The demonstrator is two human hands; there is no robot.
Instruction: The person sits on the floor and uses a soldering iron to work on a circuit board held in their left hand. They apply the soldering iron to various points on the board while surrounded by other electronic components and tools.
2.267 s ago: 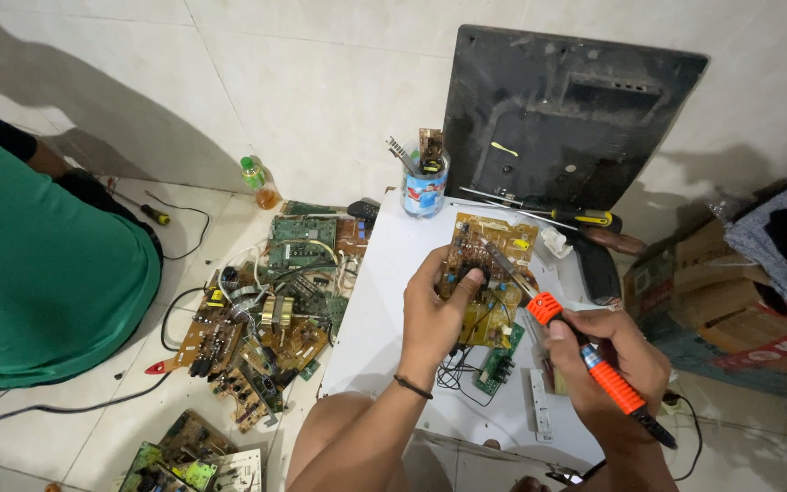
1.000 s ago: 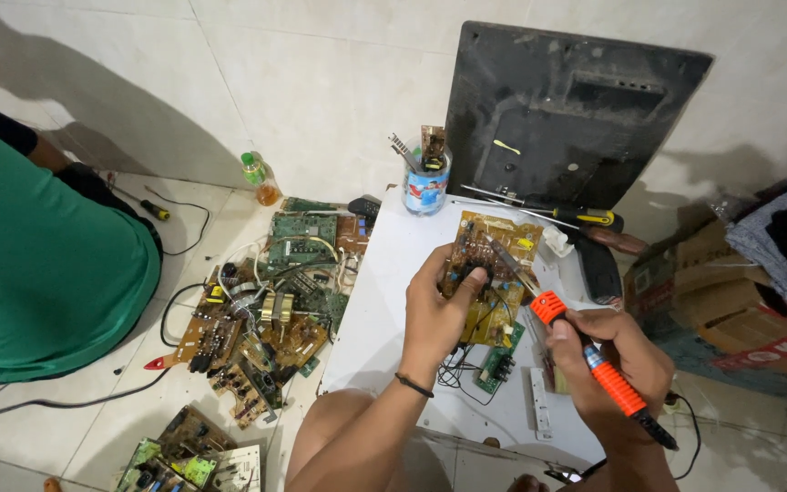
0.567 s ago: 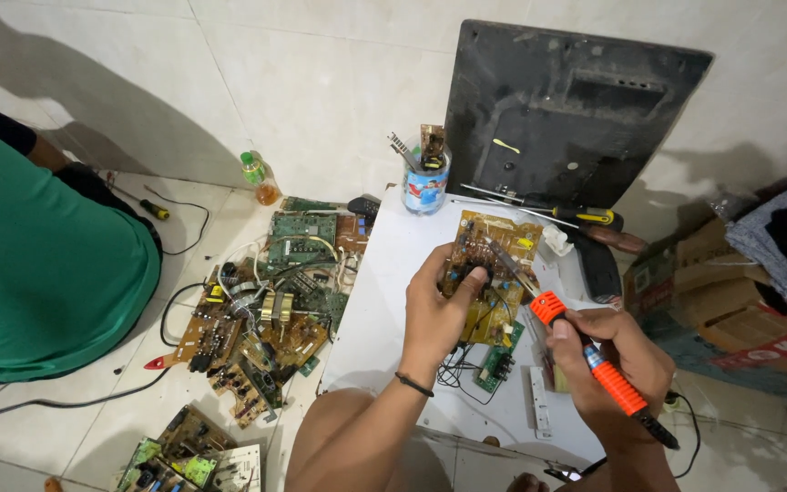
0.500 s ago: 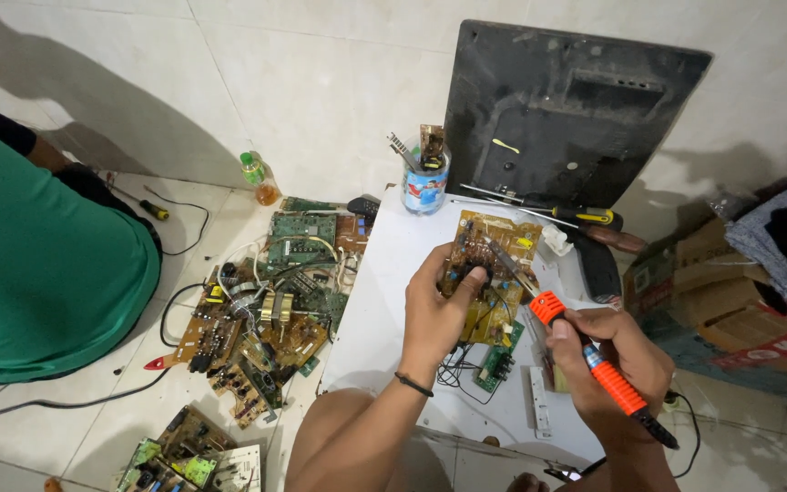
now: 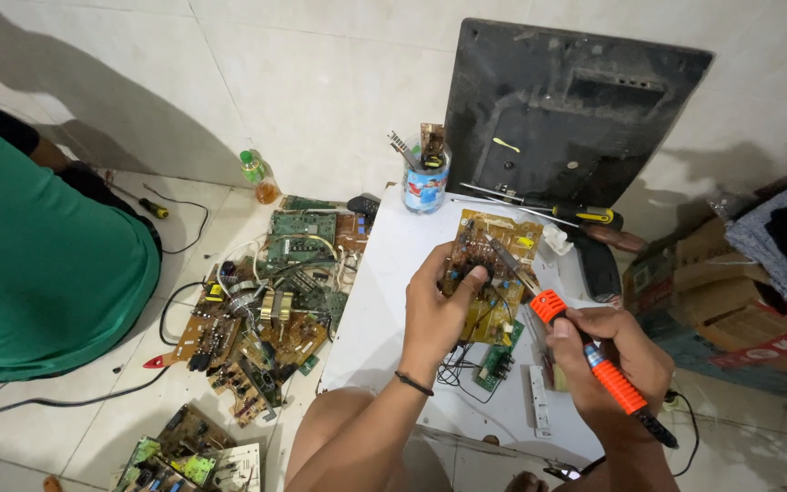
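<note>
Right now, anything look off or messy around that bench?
Yes. A heap of loose circuit boards and tangled wires sprawls on the tiled floor left of the white table, some overlapping. The black panel leans tilted against the wall. The left hand holds a brown circuit board; the right hand holds an orange soldering iron.

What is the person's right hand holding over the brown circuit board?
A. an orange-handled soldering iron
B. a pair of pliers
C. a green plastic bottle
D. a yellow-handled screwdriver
A: the right hand grips an orange-handled soldering iron whose metal tip reaches onto the brown circuit board that the left hand holds tilted up from the white table top; the yellow-handled screwdriver lies untouched behind.
</note>
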